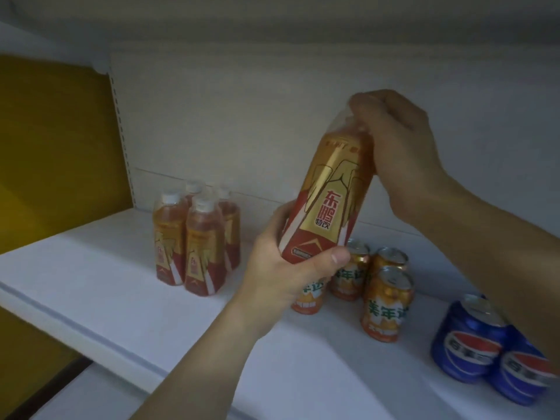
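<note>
Blue cans (472, 347) sit nearest on the white shelf (121, 298), orange cans (388, 301) just behind. Above them the left hand (288, 274) wraps the base of a tilted red-and-gold bottle (327, 201) of amber drink; the right hand (400, 147) grips its top. Four matching bottles (194, 241) stand farther left.

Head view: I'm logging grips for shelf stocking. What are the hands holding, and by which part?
A red-and-gold drink bottle, tilted: the left hand grips its base, the right hand grips its cap end.
</note>
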The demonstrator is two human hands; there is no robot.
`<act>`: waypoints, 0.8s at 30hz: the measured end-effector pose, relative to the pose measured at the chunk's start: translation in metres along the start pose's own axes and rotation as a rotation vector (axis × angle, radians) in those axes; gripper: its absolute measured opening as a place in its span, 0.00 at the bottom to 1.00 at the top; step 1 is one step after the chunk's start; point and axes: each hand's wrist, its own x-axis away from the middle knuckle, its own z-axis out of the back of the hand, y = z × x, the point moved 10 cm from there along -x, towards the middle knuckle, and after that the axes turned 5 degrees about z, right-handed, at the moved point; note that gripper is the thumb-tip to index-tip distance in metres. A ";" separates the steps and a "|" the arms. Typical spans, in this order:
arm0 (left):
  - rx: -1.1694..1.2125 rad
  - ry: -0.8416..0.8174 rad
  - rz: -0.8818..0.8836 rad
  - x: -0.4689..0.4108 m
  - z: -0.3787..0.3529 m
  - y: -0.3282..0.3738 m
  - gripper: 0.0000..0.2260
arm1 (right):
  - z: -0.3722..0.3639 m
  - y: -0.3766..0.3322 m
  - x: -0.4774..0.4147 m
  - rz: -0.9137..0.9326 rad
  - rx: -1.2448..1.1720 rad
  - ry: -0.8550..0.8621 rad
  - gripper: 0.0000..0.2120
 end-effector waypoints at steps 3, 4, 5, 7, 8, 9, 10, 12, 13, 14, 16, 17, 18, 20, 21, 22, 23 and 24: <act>0.106 0.024 -0.031 -0.002 -0.040 0.007 0.33 | 0.039 -0.010 0.010 0.019 0.047 0.054 0.10; 0.146 0.040 -0.045 -0.002 -0.051 0.009 0.31 | 0.050 -0.012 0.013 0.022 0.045 0.060 0.11; 0.192 0.049 -0.055 -0.003 -0.063 0.011 0.28 | 0.062 -0.013 0.017 0.020 0.038 0.060 0.13; 0.291 0.049 -0.055 -0.003 -0.086 0.014 0.23 | 0.081 -0.011 0.030 0.008 -0.001 0.049 0.17; 0.336 0.055 -0.046 -0.002 -0.097 0.014 0.21 | 0.090 -0.009 0.038 -0.002 -0.043 0.052 0.21; 0.377 0.064 -0.025 -0.002 -0.107 0.012 0.19 | 0.098 -0.007 0.046 -0.004 -0.081 0.070 0.25; 0.405 0.063 -0.001 -0.001 -0.117 0.009 0.19 | 0.108 -0.005 0.054 0.002 -0.103 0.099 0.29; 0.393 0.017 0.023 0.000 -0.142 0.006 0.19 | 0.129 0.003 0.066 0.008 -0.117 0.182 0.31; 0.365 -0.012 0.026 0.000 -0.154 0.005 0.18 | 0.139 0.010 0.071 -0.002 -0.127 0.233 0.30; 0.339 -0.033 0.030 0.000 -0.164 0.003 0.17 | 0.150 0.017 0.076 -0.022 -0.139 0.283 0.28; 0.313 -0.064 0.053 0.000 -0.179 -0.004 0.16 | 0.168 0.033 0.082 -0.068 -0.172 0.359 0.27; 0.305 -0.086 0.068 -0.001 -0.187 -0.008 0.16 | 0.174 0.039 0.083 -0.083 -0.186 0.380 0.26; 0.305 -0.110 0.089 -0.002 -0.193 -0.013 0.16 | 0.178 0.044 0.082 -0.096 -0.186 0.388 0.26; 0.322 -0.141 0.124 -0.005 -0.202 -0.021 0.16 | 0.181 0.051 0.079 -0.113 -0.182 0.384 0.25; 0.330 -0.157 0.127 -0.006 -0.204 -0.023 0.16 | 0.182 0.053 0.078 -0.117 -0.193 0.381 0.24; 0.338 -0.165 0.129 -0.007 -0.205 -0.025 0.17 | 0.183 0.055 0.076 -0.119 -0.201 0.375 0.24; 0.347 -0.170 0.142 -0.008 -0.205 -0.027 0.18 | 0.183 0.058 0.075 -0.120 -0.204 0.367 0.24; 0.357 -0.173 0.162 -0.008 -0.206 -0.030 0.18 | 0.183 0.060 0.075 -0.120 -0.208 0.357 0.24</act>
